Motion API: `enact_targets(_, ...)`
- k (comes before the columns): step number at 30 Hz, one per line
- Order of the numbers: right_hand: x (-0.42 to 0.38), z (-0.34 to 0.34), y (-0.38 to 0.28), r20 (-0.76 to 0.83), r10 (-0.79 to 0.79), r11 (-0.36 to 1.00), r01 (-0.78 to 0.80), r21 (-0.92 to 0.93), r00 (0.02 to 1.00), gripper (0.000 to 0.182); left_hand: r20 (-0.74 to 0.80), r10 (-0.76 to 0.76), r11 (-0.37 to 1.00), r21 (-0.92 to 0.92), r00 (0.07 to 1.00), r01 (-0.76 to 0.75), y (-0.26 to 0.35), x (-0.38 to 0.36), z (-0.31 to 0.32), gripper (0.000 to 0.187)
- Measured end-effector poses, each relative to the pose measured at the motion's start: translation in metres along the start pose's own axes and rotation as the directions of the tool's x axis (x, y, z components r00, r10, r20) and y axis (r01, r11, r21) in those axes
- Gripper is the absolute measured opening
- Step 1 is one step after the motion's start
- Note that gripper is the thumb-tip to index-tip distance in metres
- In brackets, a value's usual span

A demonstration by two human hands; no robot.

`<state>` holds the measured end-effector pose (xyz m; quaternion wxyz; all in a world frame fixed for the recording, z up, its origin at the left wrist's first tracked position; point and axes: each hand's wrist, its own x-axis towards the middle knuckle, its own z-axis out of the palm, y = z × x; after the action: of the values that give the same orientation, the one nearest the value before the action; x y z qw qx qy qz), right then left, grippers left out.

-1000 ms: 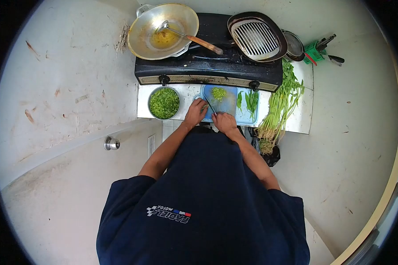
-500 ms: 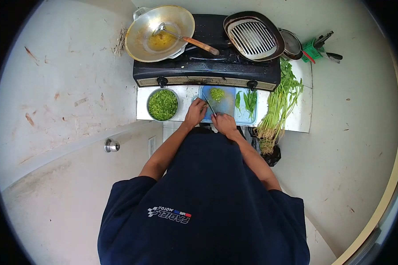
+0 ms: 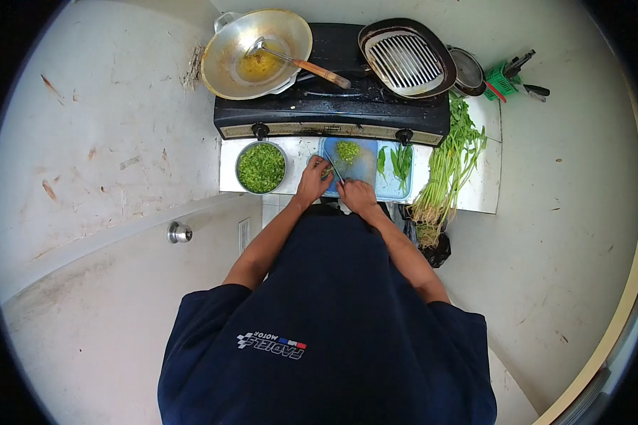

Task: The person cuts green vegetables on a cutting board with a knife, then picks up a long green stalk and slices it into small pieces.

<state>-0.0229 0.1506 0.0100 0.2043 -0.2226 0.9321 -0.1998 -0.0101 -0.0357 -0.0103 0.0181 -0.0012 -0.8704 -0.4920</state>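
Note:
My right hand [image 3: 357, 195] is closed round the handle of a knife [image 3: 334, 168], whose blade points up and left over the blue cutting board [image 3: 362, 167]. Beside the blade my left hand [image 3: 315, 180] presses its curled fingers on green stems [image 3: 327, 171] at the board's left side. A small heap of chopped greens [image 3: 347, 151] lies on the board above the blade. Whole green leaves [image 3: 401, 165] rest at the right, on a light blue tray [image 3: 387, 190].
A bowl of chopped greens [image 3: 261, 168] stands left. Behind is a black stove [image 3: 333, 113] with a wok [image 3: 220, 78], a ladle [image 3: 319, 71] and a grill pan [image 3: 407, 62]. Long-stemmed greens [image 3: 450, 163] hang over the counter's right edge, near a green basket [image 3: 498, 79].
My right hand and the knife have shifted slightly to the left, closer to my left hand. The greens and the cookware look the same.

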Motion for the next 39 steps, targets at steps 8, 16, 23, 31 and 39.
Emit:
enact_targets(8, -0.001, -0.008, -0.002, 0.011, -0.007, 1.000, 0.007, 0.001, 1.000, 0.050, 0.006, 0.025, 0.999, 0.021, 1.000, -0.025, -0.004, 0.000, 0.000, 0.019)
enact_targets(16, -0.007, -0.009, 0.001, 0.042, -0.010, 1.000, 0.010, -0.007, 0.999, 0.052, -0.008, 0.017, 1.000, 0.007, 1.000, -0.017, 0.004, 0.000, -0.002, 0.019)
enact_targets(23, 0.016, -0.003, -0.003, 0.123, 0.024, 0.998, -0.018, -0.054, 0.992, 0.051, -0.009, 0.003, 1.000, -0.010, 1.000, -0.003, 0.000, 0.000, 0.000, 0.020)
enact_targets(31, -0.005, -0.012, 0.003, 0.170, 0.004, 0.999, 0.005, -0.050, 0.985, 0.054, 0.020, 0.024, 0.999, 0.024, 1.000, -0.025, -0.004, -0.001, -0.001, 0.020)
enact_targets(39, 0.004, -0.004, -0.004, 0.130, 0.007, 0.996, 0.005, -0.090, 0.992, 0.053, -0.008, -0.001, 1.000, -0.018, 1.000, 0.001, 0.000, -0.002, 0.000, 0.020)
